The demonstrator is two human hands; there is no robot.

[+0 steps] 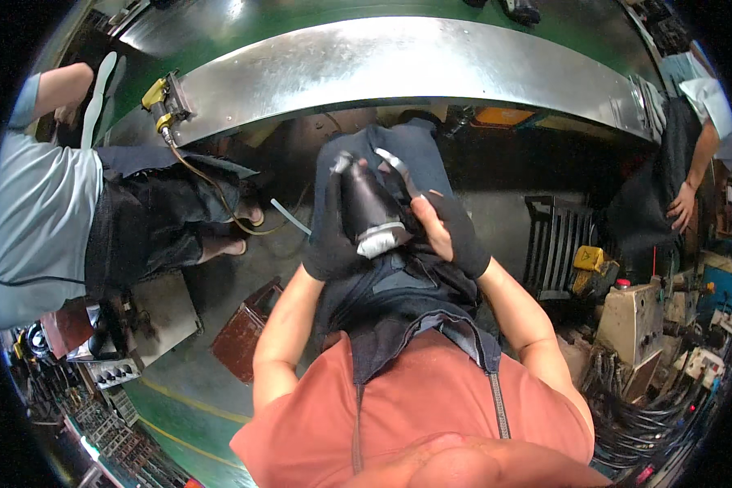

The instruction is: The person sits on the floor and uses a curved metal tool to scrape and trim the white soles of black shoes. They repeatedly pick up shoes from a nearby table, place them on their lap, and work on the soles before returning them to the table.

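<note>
My left hand, in a dark fingerless glove, is closed around the left side of a black tapered piece above my lap. That piece is smooth and slightly glossy, with a crumpled-looking white end toward me; its exact kind I cannot tell. In a similar dark glove, my right hand grips a curved silvery metal tool just right of the black piece. The thumb lies along the tool's near end, and its far end curves up and left. Whether the tool touches the piece is unclear. A dark apron covers my legs.
A long metal bench curves across ahead, with a yellow hose-fed power tool on its left end. One person stands left, another right. A reddish-brown bin, a black slatted rack and a control box flank me.
</note>
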